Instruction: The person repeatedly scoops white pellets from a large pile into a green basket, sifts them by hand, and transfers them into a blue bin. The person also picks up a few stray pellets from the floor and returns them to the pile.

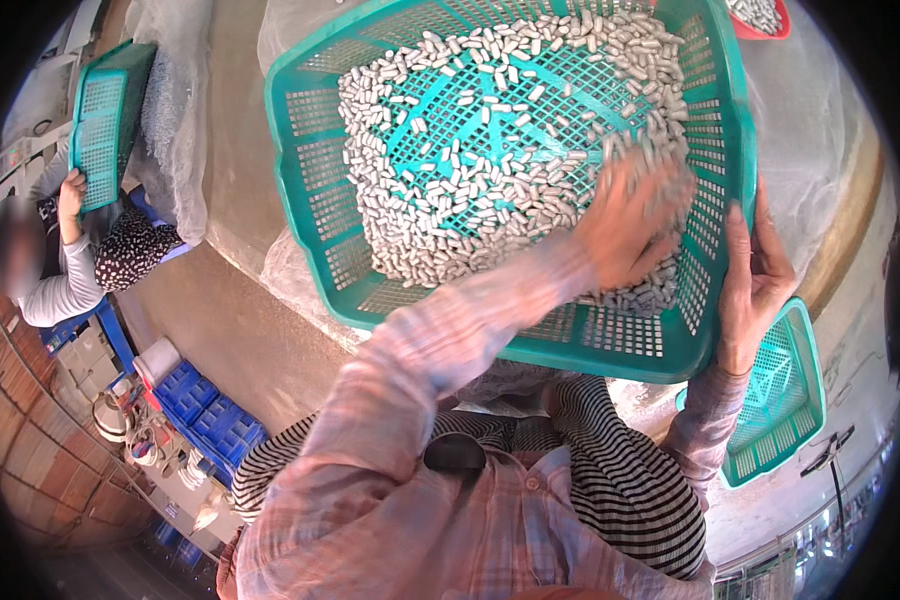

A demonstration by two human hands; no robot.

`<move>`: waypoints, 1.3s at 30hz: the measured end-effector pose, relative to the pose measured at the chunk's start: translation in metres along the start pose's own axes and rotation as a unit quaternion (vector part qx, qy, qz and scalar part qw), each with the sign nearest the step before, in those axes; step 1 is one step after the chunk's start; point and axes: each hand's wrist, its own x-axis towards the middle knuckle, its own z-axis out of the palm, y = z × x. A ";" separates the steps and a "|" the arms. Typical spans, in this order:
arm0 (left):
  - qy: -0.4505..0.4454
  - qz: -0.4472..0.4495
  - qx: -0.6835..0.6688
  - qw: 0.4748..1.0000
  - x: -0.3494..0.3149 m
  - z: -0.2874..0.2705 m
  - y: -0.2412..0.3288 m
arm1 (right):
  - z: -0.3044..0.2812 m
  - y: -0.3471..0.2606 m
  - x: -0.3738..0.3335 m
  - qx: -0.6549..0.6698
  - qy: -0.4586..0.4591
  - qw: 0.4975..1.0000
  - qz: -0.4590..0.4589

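A large green plastic basket [297, 215] with slatted walls and a mesh bottom is tilted in front of me. Many small whitish, capsule-shaped pieces [450, 225] lie in it, thickest along the sides and the near part, with the mesh showing in the middle. My left hand [635, 215] reaches across into the right side of the basket, down among the pieces. Motion smears its fingers, and their tips are hard to make out. At the basket's right near corner, my right hand [758, 275] grips the outer wall, thumb and fingers against it.
A second green basket [775, 395] lies at the lower right, and a red bowl [782, 30] of similar pieces at the upper right. On the left a co-worker [60, 255] holds a tilted green basket [105, 130]. Blue crates [205, 410] stand lower left; translucent sheeting [810, 130] covers the worktop.
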 end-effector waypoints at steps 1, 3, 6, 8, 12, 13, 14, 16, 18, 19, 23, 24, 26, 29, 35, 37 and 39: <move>-0.102 0.077 0.002 0.992 -0.030 -0.009 -0.006 | -0.004 0.001 0.004 0.006 0.001 1.000 0.001; -0.208 0.138 0.079 0.965 -0.076 -0.030 -0.034 | -0.009 0.009 0.009 0.010 -0.002 1.000 0.007; -0.275 0.047 0.161 0.947 -0.113 -0.100 -0.101 | -0.013 0.025 0.014 0.018 0.000 1.000 0.023; -0.259 -0.023 0.263 0.929 -0.117 -0.131 -0.146 | -0.016 0.046 0.017 0.006 0.006 1.000 0.026; 0.025 -0.253 0.286 0.924 -0.021 -0.092 -0.158 | -0.018 0.076 0.021 0.008 0.014 0.999 0.045; 0.046 -0.273 0.328 0.903 0.007 -0.072 -0.144 | -0.016 0.078 0.023 0.002 0.012 0.999 0.035; 0.084 -0.216 0.330 0.915 0.023 -0.049 -0.129 | -0.015 0.077 0.024 -0.007 0.005 1.000 0.029; -0.003 -0.148 0.265 0.953 0.038 -0.007 -0.095 | -0.007 0.075 0.026 -0.018 -0.021 0.999 0.016; -0.056 -0.092 0.162 0.981 0.019 0.014 -0.050 | -0.003 0.073 0.023 -0.088 -0.013 0.995 -0.043; -0.056 -0.064 0.060 0.995 0.003 0.019 -0.036 | -0.005 0.069 0.021 -0.140 -0.005 0.988 -0.070; -0.241 0.008 0.105 0.965 -0.072 -0.071 -0.022 | -0.010 0.091 0.018 -0.229 -0.030 0.973 -0.008; -0.268 0.015 0.150 0.952 -0.086 -0.112 -0.023 | -0.017 0.099 0.021 -0.226 -0.046 0.972 0.047; -0.204 -0.034 0.226 0.952 -0.123 -0.182 -0.040 | -0.019 0.105 0.023 -0.243 -0.040 0.968 0.044; 0.078 -0.262 0.212 0.938 -0.165 -0.251 -0.071 | -0.025 0.108 0.022 -0.313 -0.044 0.948 0.029; -0.030 -0.513 0.069 0.855 -0.207 -0.261 -0.055 | -0.044 0.124 0.049 -0.300 -0.116 0.943 0.088; 0.015 -0.434 0.021 0.900 -0.186 -0.298 -0.023 | -0.058 0.112 0.056 -0.265 -0.125 0.946 0.137; 0.008 -0.508 0.062 0.859 -0.193 -0.329 -0.014 | -0.021 0.056 0.028 -0.317 -0.128 0.931 0.129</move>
